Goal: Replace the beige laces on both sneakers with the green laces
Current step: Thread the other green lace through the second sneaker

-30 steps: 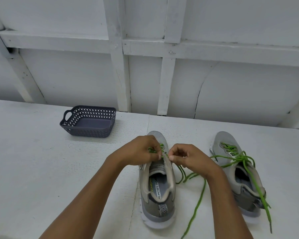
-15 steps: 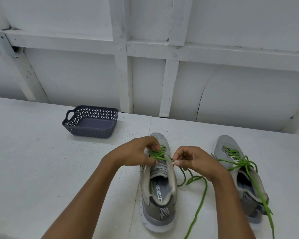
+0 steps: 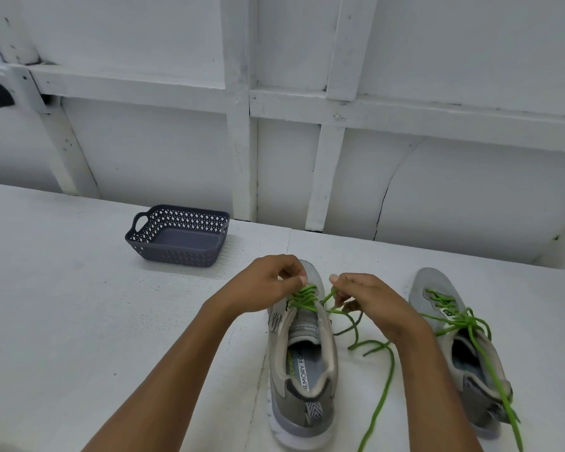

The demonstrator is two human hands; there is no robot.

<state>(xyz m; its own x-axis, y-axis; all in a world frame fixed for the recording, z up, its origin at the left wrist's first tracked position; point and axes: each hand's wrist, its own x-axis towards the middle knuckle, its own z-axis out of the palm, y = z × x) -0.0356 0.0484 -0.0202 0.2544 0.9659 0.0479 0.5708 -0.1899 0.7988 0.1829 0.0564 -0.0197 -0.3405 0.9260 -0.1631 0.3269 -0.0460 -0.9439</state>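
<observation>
While fingers (image 3: 298,282) pinch green lace (image 3: 304,301), insole (image 3: 311,360) reads "EMORY FOA".

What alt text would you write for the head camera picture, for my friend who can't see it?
The left hand and right hand pinch a green lace at the eyelets of a grey sneaker on a white table. A second grey sneaker beside it has loose green laces; a dark basket sits behind.

Left grip (image 3: 268,285) curled, pinching lace (image 3: 327,297); right grip (image 3: 367,300) likewise.
</observation>
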